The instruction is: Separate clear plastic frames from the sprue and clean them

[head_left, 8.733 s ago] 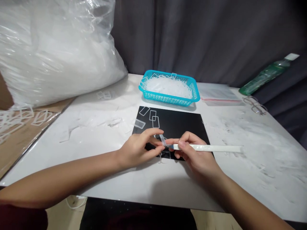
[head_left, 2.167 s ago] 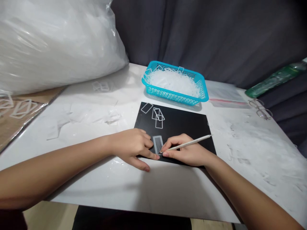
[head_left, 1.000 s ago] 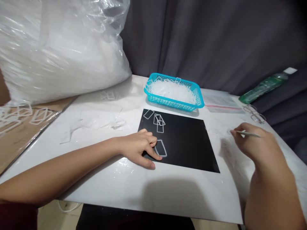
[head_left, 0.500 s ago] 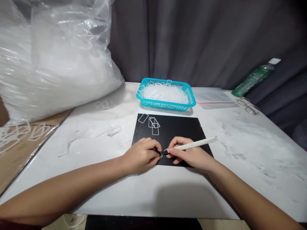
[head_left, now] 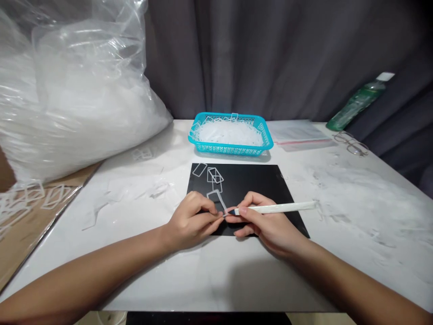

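Over the black mat (head_left: 260,178), my left hand (head_left: 191,221) pinches a thin white rectangular plastic frame (head_left: 221,201) at its near end. The frame stands tilted up from the fingertips. My right hand (head_left: 267,221) grips a slim white pen-shaped tool (head_left: 280,207) with a dark end, its shaft pointing out to the right. That dark end meets the frame's near corner, close to my left fingertips; the very tip is too small to make out. Several loose white frames (head_left: 214,176) lie on the mat's far left part, some overlapping.
A blue basket (head_left: 230,149) full of white frames stands behind the mat. A large clear bag (head_left: 84,99) bulges at the left, beside frames on brown cardboard (head_left: 50,216). Zip bags (head_left: 297,133), eyeglasses (head_left: 353,144) and a green bottle (head_left: 356,106) are at the back right.
The frame in my left hand now shows standing up beyond the fingers, where little of it showed before. The tool's dark end has come left against it, and its shaft lies more level.
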A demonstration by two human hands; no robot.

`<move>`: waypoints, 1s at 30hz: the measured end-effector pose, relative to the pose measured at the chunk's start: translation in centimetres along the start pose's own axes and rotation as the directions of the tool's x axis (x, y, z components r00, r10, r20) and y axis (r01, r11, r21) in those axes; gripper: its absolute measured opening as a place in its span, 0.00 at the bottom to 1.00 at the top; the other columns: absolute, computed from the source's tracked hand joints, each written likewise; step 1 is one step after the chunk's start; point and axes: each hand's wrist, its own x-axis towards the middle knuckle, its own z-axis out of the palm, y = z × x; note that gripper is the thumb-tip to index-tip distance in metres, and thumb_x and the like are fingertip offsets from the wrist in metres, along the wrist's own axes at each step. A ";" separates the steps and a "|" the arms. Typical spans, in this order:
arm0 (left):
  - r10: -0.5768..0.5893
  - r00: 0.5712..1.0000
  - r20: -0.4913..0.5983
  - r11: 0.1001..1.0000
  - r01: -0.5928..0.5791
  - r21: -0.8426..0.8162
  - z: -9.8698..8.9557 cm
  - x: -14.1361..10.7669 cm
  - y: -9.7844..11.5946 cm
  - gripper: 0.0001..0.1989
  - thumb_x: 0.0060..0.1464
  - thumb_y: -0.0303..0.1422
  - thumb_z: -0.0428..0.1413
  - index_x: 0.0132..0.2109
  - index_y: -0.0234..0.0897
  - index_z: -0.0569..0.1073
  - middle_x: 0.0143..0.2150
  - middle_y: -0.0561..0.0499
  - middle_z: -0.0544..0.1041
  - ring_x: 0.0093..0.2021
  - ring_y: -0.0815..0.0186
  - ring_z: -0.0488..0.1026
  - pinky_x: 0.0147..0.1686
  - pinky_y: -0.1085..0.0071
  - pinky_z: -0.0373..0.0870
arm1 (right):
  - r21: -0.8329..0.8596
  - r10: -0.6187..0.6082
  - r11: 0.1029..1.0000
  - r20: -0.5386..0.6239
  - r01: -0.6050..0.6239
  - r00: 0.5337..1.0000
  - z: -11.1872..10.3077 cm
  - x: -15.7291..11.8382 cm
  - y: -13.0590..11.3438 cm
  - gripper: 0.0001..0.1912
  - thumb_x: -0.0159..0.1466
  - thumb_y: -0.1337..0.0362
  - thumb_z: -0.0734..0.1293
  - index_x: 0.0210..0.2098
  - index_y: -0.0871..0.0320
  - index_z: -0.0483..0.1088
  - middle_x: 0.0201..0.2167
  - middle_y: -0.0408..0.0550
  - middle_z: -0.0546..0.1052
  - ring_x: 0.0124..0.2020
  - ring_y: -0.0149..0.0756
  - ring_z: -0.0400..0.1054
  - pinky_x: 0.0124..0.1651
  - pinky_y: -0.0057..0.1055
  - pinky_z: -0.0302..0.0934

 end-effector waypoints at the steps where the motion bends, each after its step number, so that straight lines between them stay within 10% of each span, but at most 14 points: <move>1: 0.001 1.000 0.006 1.000 -0.001 -0.001 0.0 0.0 0.0 0.08 0.48 0.22 0.62 0.35 0.36 0.73 0.30 0.52 0.70 0.29 0.69 0.66 0.27 0.70 0.65 | -0.013 -0.010 1.000 0.000 0.010 1.000 0.0 0.0 0.0 0.13 0.58 0.57 0.71 0.30 0.57 0.65 0.38 0.48 0.79 0.43 0.41 0.76 0.31 0.26 0.74; 11: -0.265 0.950 0.163 0.950 0.287 -0.126 -0.2 0.4 0.2 0.05 0.52 0.33 0.61 0.35 0.35 0.78 0.38 0.47 0.69 0.34 0.67 0.67 0.31 0.69 0.69 | -0.375 -0.168 0.917 -0.042 0.140 0.985 0.6 -0.4 0.6 0.11 0.60 0.57 0.68 0.29 0.56 0.65 0.40 0.51 0.80 0.40 0.41 0.77 0.37 0.34 0.73; 20: -0.516 0.814 0.267 0.766 0.578 -0.282 0.0 0.3 0.3 0.04 0.53 0.29 0.59 0.32 0.36 0.79 0.40 0.48 0.64 0.36 0.69 0.66 0.37 0.69 0.68 | -0.783 -0.586 0.353 0.241 0.512 0.773 0.1 -0.7 1.6 0.05 0.65 0.68 0.60 0.34 0.54 0.66 0.43 0.48 0.79 0.44 0.36 0.75 0.45 0.30 0.67; 25: -0.548 0.814 0.192 0.736 0.578 -0.352 -0.4 -0.1 -0.3 0.02 0.50 0.29 0.61 0.30 0.37 0.77 0.39 0.49 0.63 0.41 0.66 0.64 0.39 0.69 0.66 | -0.960 -0.710 0.126 0.088 0.249 0.699 -3.7 0.5 -1.6 0.03 0.64 0.66 0.61 0.34 0.53 0.65 0.41 0.49 0.79 0.38 0.38 0.75 0.40 0.30 0.65; 30: -0.595 0.774 0.215 0.662 0.624 -0.416 -0.7 0.1 -1.0 0.08 0.53 0.30 0.56 0.27 0.34 0.70 0.40 0.48 0.63 0.43 0.66 0.66 0.41 0.69 0.67 | -0.927 -0.815 0.003 -0.219 -0.375 0.537 -11.4 -0.5 -6.6 0.02 0.59 0.64 0.62 0.33 0.54 0.66 0.21 0.46 0.70 0.21 0.37 0.65 0.30 0.33 0.56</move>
